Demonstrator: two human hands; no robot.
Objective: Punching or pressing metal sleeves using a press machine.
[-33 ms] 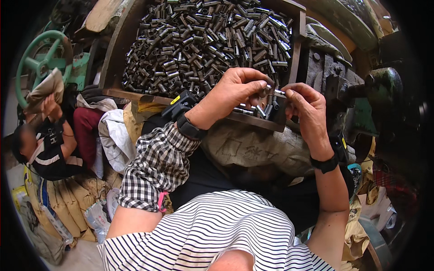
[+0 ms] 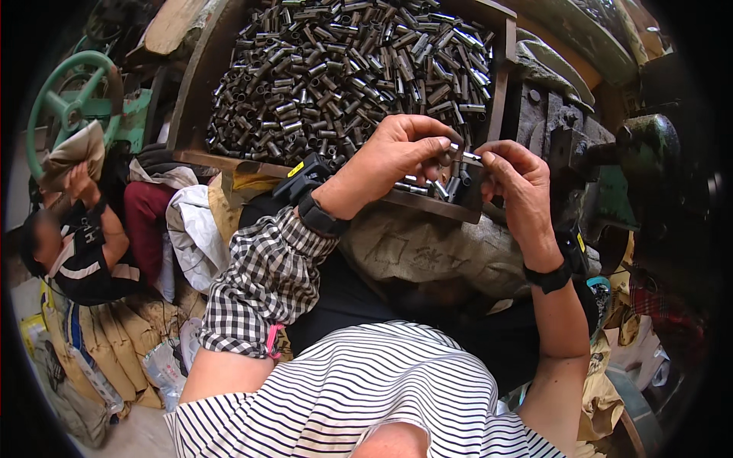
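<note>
Both hands meet over the near right corner of a wooden tray (image 2: 450, 207) heaped with short metal tubes (image 2: 328, 84). Between the thumb and fingers of my left hand (image 2: 401, 149) is a small shiny metal tube (image 2: 454, 150), partly hidden by the fingertips. My right hand (image 2: 519, 175) pinches another small metal piece (image 2: 473, 159), its end close to the left hand's tube. Whether the two pieces touch, I cannot tell. Several loose tubes (image 2: 440, 191) lie just below my fingers, inside the tray.
Dark, greasy machinery (image 2: 649, 153) stands close on the right. A grey sack (image 2: 427, 244) lies under the tray's near edge. At left, another person holds a tan cloth (image 2: 76, 156) beside a green handwheel (image 2: 69, 111). Stacked tan sacks (image 2: 126, 347) lie lower left.
The tube in my left hand has shifted very slightly at the fingertips. The other person's hand and cloth have moved a little downward. My right hand looks the same.
</note>
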